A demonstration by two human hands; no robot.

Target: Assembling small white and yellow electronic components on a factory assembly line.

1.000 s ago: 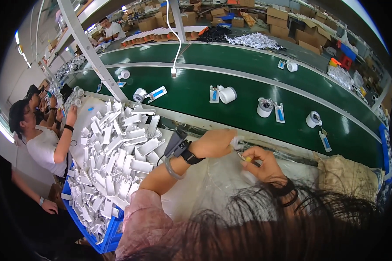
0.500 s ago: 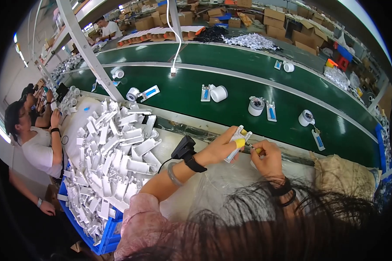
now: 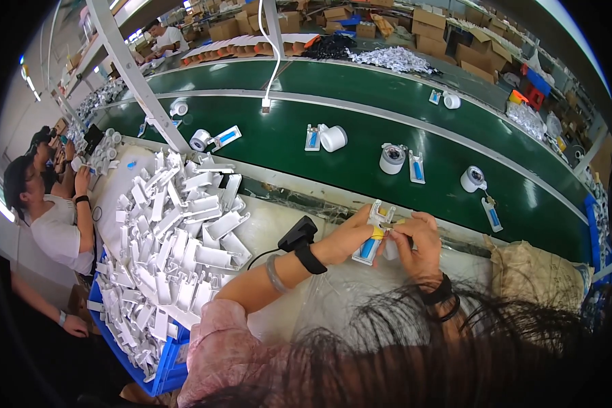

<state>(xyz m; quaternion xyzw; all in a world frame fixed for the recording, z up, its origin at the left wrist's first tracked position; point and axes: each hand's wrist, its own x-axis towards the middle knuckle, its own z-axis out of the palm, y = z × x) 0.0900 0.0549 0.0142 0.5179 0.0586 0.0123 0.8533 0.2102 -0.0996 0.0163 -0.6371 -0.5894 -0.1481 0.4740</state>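
Note:
My left hand (image 3: 350, 239) is closed round a white plastic housing (image 3: 379, 211), with yellow tape or a finger cover at the thumb. A blue cylinder (image 3: 368, 249), like a battery, lies inside that housing. At its right side my right hand (image 3: 418, 243) pinches with thumb and forefinger; what lies between the fingertips is too small to make out. A pale rounded part (image 3: 391, 251) shows partly below the right fingers. To the left, a large heap of empty white housings (image 3: 183, 231) spills over a blue crate (image 3: 166, 370).
Beyond my hands runs a green conveyor belt (image 3: 251, 153) carrying several white round lamp heads (image 3: 334, 139) beside housings with blue cylinders. A woven sack (image 3: 534, 275) lies at the right. A metal post (image 3: 132, 75) rises at the left, near co-workers (image 3: 58, 217). A white cable (image 3: 273, 68) hangs above the belt.
My right hand has moved left and up against the housing. The left hand has tilted the housing, so the blue cylinder now shows. Items on the belt have shifted slightly left in view.

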